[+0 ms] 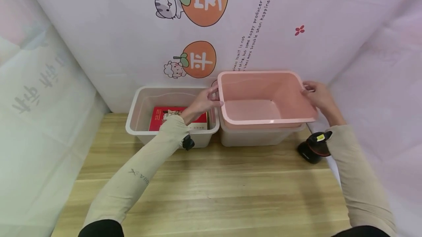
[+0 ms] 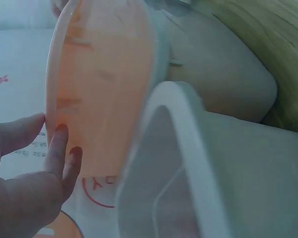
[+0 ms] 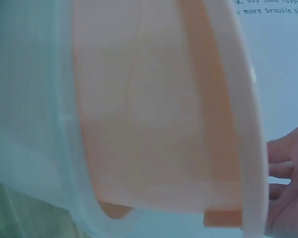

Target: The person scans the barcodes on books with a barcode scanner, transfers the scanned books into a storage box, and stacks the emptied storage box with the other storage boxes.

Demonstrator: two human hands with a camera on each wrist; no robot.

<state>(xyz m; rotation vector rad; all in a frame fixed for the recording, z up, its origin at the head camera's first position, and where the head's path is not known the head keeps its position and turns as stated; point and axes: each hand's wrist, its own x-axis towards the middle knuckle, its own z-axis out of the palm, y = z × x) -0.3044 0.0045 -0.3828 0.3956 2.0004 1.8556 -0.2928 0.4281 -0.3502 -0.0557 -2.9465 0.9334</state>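
Observation:
A pink plastic bin (image 1: 254,108) is partly nested in a pale bin (image 1: 254,137), its rim standing above the pale one. At its left end my left hand (image 1: 205,101) pinches the rim, thumb on one side and fingers under the lip, as the left wrist view shows at the pink bin's wall (image 2: 107,99). My right hand (image 1: 317,96) grips the rim at the right end, with its fingers hooked at the edge. The right wrist view shows the pink wall (image 3: 154,124) rising out of the pale bin. Inside, the pink bin shows a bare bottom.
Beside them on the left stands another pale bin (image 1: 132,119) with a red book (image 1: 161,114) in it, below my left forearm. A black device (image 1: 311,151) sits on the wooden table (image 1: 211,193) near my right sleeve. Printed white cloth (image 1: 132,46) hangs behind and at both sides.

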